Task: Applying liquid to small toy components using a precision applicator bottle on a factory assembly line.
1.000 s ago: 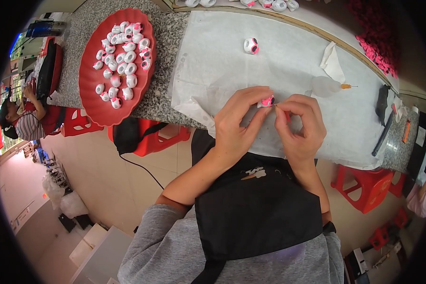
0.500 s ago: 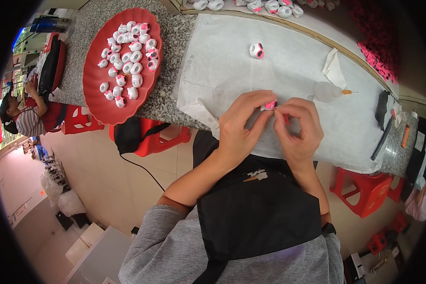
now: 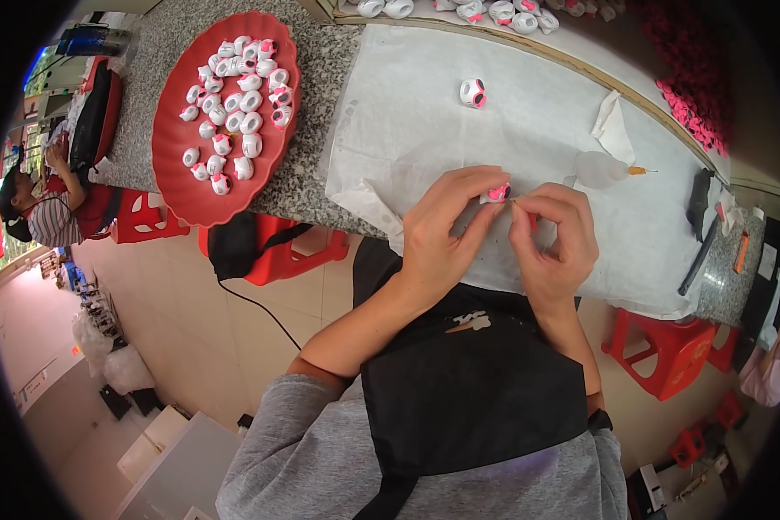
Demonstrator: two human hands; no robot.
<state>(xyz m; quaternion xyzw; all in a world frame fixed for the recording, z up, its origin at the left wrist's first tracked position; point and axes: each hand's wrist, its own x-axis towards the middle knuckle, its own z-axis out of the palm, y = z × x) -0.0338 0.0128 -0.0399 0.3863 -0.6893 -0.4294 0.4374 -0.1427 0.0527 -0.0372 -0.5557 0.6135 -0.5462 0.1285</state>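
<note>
My left hand (image 3: 439, 227) is closed, pinching a small white and pink figurine head (image 3: 497, 193) between thumb and fingertips. My right hand (image 3: 559, 238) is closed in a pinch just to the right of it, its fingertips a small gap away. A bit of red shows inside the right hand's curl, but what its fingertips hold is too small to make out. Farther off on the white sheet (image 3: 407, 113) lies another white and pink figurine head (image 3: 472, 93). A translucent bottle (image 3: 600, 170) with an orange-based needle tip lies beyond my right hand.
At the left, a red scalloped tray (image 3: 175, 156) holds many figurine heads. More white pieces (image 3: 499, 12) and a pink pile (image 3: 695, 115) lie past the wooden edging. Crumpled paper (image 3: 613, 128) lies on the sheet. Red stools (image 3: 667, 351) stand below the table; another person (image 3: 52, 212) sits far left.
My right hand has drawn slightly right, opening a small gap from the figurine head. My left hand keeps its hold, with the head shifted barely to the right.
</note>
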